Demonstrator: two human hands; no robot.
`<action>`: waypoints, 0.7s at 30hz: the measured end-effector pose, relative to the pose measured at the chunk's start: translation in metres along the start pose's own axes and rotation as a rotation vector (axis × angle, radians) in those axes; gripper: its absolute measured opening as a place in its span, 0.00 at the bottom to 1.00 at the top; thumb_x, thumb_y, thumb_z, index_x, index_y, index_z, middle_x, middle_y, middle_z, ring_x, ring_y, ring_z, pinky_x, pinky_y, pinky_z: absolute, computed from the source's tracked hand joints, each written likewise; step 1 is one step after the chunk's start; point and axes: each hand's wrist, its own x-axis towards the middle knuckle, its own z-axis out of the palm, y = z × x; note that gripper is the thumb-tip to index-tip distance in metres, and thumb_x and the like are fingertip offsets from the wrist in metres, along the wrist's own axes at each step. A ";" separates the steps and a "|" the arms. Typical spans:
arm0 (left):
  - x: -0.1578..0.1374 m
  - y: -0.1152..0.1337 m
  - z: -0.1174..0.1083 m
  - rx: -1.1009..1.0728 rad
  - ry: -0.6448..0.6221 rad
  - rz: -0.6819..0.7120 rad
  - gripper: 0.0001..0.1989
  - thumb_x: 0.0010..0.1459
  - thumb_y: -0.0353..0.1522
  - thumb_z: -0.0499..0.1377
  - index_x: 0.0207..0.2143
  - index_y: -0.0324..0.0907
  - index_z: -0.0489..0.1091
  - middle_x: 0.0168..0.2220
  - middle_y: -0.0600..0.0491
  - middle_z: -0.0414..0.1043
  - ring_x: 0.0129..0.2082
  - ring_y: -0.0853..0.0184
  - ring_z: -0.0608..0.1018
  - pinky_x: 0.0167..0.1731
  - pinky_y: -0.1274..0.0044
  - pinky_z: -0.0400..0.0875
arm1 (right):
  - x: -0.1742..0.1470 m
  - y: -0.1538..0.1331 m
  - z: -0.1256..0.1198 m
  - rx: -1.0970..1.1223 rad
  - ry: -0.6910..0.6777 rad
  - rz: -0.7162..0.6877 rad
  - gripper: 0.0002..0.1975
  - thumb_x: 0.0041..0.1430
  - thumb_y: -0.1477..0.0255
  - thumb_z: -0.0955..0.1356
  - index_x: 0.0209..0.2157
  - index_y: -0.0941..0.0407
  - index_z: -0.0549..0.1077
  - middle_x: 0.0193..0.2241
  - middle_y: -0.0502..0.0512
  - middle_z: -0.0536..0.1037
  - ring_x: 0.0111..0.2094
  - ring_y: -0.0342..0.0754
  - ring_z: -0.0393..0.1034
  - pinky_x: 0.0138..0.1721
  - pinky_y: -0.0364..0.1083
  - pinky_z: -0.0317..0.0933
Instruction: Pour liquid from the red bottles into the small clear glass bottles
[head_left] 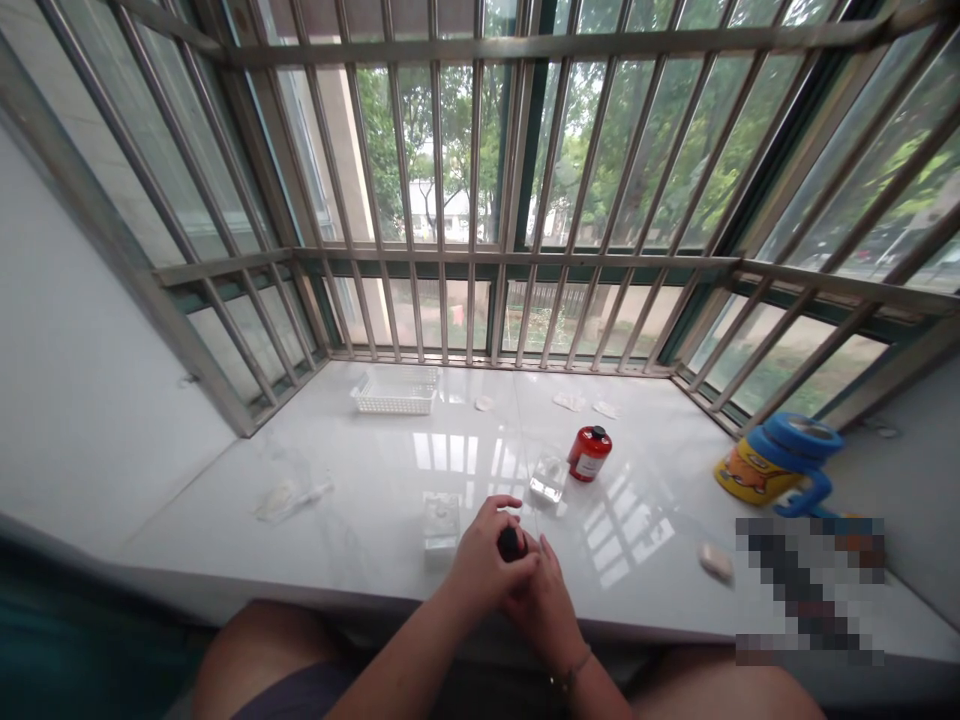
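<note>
Close to the sill's front edge, my left hand (487,548) is closed around the top of a small bottle with a black cap (512,542). My right hand (541,602) wraps it from below and from the right, so most of its body is hidden. Just beyond my hands stands a clear, glass-like block or box (550,480). Beside it is a red bottle (589,456) with a black cap and white label. Another clear block or box (441,524) sits left of my left hand.
A white perforated basket (395,392) stands at the back left of the white sill (360,530). A crumpled clear plastic wrapper (289,498) lies left. Small white pieces (570,402) lie behind. At right are a pale block (716,562) and a blue-yellow mug (780,460). Metal bars (480,257) enclose the sill.
</note>
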 end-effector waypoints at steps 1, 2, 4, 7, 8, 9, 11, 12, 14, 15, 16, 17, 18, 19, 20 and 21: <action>0.000 0.000 0.000 -0.001 0.001 0.000 0.11 0.46 0.23 0.69 0.28 0.43 0.70 0.58 0.46 0.72 0.52 0.56 0.80 0.56 0.64 0.73 | 0.000 0.000 0.000 -0.001 -0.011 0.005 0.37 0.56 0.65 0.75 0.67 0.51 0.68 0.63 0.64 0.76 0.64 0.65 0.72 0.70 0.72 0.56; 0.000 -0.001 0.000 -0.002 0.003 0.001 0.11 0.46 0.23 0.69 0.28 0.43 0.70 0.57 0.46 0.73 0.53 0.56 0.80 0.56 0.65 0.73 | 0.001 -0.001 -0.001 -0.003 -0.022 0.006 0.37 0.56 0.65 0.75 0.67 0.51 0.68 0.63 0.64 0.76 0.64 0.65 0.72 0.70 0.72 0.56; 0.000 -0.003 0.000 -0.008 0.012 0.010 0.12 0.46 0.23 0.69 0.29 0.43 0.71 0.55 0.47 0.73 0.56 0.54 0.78 0.57 0.65 0.72 | 0.001 0.000 -0.001 -0.005 -0.035 0.004 0.38 0.57 0.65 0.75 0.68 0.51 0.67 0.64 0.64 0.75 0.64 0.65 0.72 0.70 0.72 0.55; 0.000 -0.008 0.000 -0.015 0.016 0.028 0.13 0.46 0.23 0.70 0.32 0.44 0.71 0.53 0.48 0.74 0.59 0.54 0.77 0.58 0.66 0.71 | 0.000 0.001 -0.001 -0.004 -0.024 -0.005 0.38 0.57 0.66 0.75 0.69 0.51 0.66 0.65 0.64 0.74 0.65 0.65 0.71 0.70 0.71 0.56; 0.000 -0.009 0.000 -0.014 0.015 0.032 0.14 0.46 0.23 0.70 0.32 0.44 0.71 0.53 0.48 0.74 0.59 0.54 0.76 0.58 0.66 0.71 | 0.000 0.001 -0.001 -0.004 -0.020 -0.005 0.38 0.57 0.66 0.75 0.69 0.51 0.66 0.65 0.64 0.74 0.65 0.65 0.71 0.70 0.71 0.57; 0.000 -0.011 0.000 -0.011 0.013 0.034 0.14 0.46 0.23 0.70 0.32 0.44 0.71 0.53 0.48 0.73 0.58 0.54 0.77 0.58 0.66 0.71 | -0.001 0.002 -0.001 -0.003 -0.017 -0.004 0.38 0.57 0.66 0.75 0.69 0.51 0.66 0.65 0.64 0.74 0.65 0.65 0.71 0.70 0.71 0.57; -0.001 -0.014 0.002 -0.005 0.009 0.036 0.14 0.46 0.23 0.71 0.32 0.44 0.70 0.53 0.49 0.74 0.58 0.55 0.77 0.57 0.66 0.72 | -0.001 0.002 -0.001 -0.001 -0.007 -0.002 0.38 0.57 0.66 0.74 0.68 0.51 0.67 0.64 0.64 0.75 0.64 0.66 0.71 0.69 0.71 0.58; -0.001 -0.015 0.002 -0.002 0.011 0.037 0.15 0.46 0.23 0.71 0.33 0.44 0.70 0.54 0.49 0.74 0.57 0.55 0.77 0.58 0.66 0.72 | -0.001 0.002 -0.001 0.002 -0.007 -0.001 0.38 0.57 0.66 0.74 0.68 0.51 0.67 0.64 0.65 0.75 0.64 0.67 0.72 0.69 0.72 0.58; -0.001 -0.018 0.003 0.006 0.022 0.035 0.17 0.46 0.23 0.72 0.36 0.44 0.71 0.56 0.48 0.74 0.57 0.55 0.78 0.59 0.65 0.72 | -0.001 0.001 -0.002 0.017 -0.019 0.002 0.38 0.58 0.65 0.74 0.68 0.51 0.67 0.64 0.65 0.75 0.63 0.68 0.72 0.68 0.73 0.58; -0.002 -0.020 0.002 0.014 0.020 0.030 0.20 0.46 0.24 0.74 0.39 0.44 0.71 0.57 0.48 0.73 0.57 0.55 0.78 0.59 0.64 0.73 | -0.001 0.000 -0.003 0.030 -0.029 0.008 0.38 0.58 0.64 0.74 0.68 0.51 0.66 0.64 0.65 0.75 0.63 0.68 0.73 0.68 0.74 0.57; -0.003 -0.021 0.000 0.027 0.012 0.030 0.25 0.45 0.26 0.76 0.44 0.45 0.71 0.59 0.47 0.73 0.56 0.54 0.79 0.59 0.62 0.74 | 0.000 0.000 -0.004 0.048 -0.036 0.019 0.38 0.57 0.63 0.75 0.68 0.51 0.66 0.63 0.65 0.76 0.62 0.69 0.73 0.68 0.75 0.57; -0.004 -0.023 -0.004 0.047 -0.002 0.038 0.30 0.44 0.29 0.78 0.49 0.46 0.71 0.61 0.45 0.71 0.57 0.53 0.79 0.60 0.61 0.74 | 0.000 0.000 -0.006 0.066 -0.038 0.039 0.39 0.57 0.62 0.76 0.68 0.51 0.66 0.63 0.65 0.77 0.62 0.69 0.74 0.68 0.75 0.57; -0.006 -0.025 -0.009 0.076 -0.018 0.059 0.36 0.43 0.32 0.80 0.54 0.46 0.70 0.63 0.43 0.70 0.59 0.51 0.78 0.61 0.59 0.74 | 0.000 0.001 -0.009 0.085 -0.033 0.063 0.39 0.56 0.60 0.76 0.67 0.51 0.66 0.61 0.65 0.78 0.60 0.70 0.75 0.68 0.76 0.57; -0.008 -0.027 -0.017 0.116 -0.027 0.095 0.41 0.44 0.36 0.81 0.58 0.47 0.68 0.65 0.42 0.68 0.61 0.49 0.77 0.63 0.57 0.73 | 0.001 0.003 -0.013 0.101 -0.023 0.093 0.40 0.55 0.58 0.77 0.66 0.51 0.67 0.60 0.64 0.79 0.59 0.70 0.76 0.68 0.76 0.56; -0.010 -0.029 -0.027 0.166 -0.020 0.140 0.42 0.46 0.39 0.80 0.61 0.47 0.67 0.67 0.40 0.67 0.64 0.47 0.75 0.65 0.55 0.71 | 0.001 0.008 -0.019 0.115 -0.008 0.126 0.40 0.54 0.56 0.78 0.65 0.51 0.67 0.58 0.63 0.80 0.57 0.70 0.76 0.68 0.76 0.56; -0.011 -0.033 -0.039 0.227 0.007 0.185 0.41 0.51 0.42 0.78 0.62 0.48 0.66 0.68 0.40 0.66 0.67 0.47 0.72 0.67 0.54 0.69 | 0.003 0.014 -0.027 0.126 0.019 0.166 0.40 0.52 0.53 0.78 0.63 0.51 0.69 0.56 0.63 0.81 0.56 0.70 0.77 0.68 0.76 0.56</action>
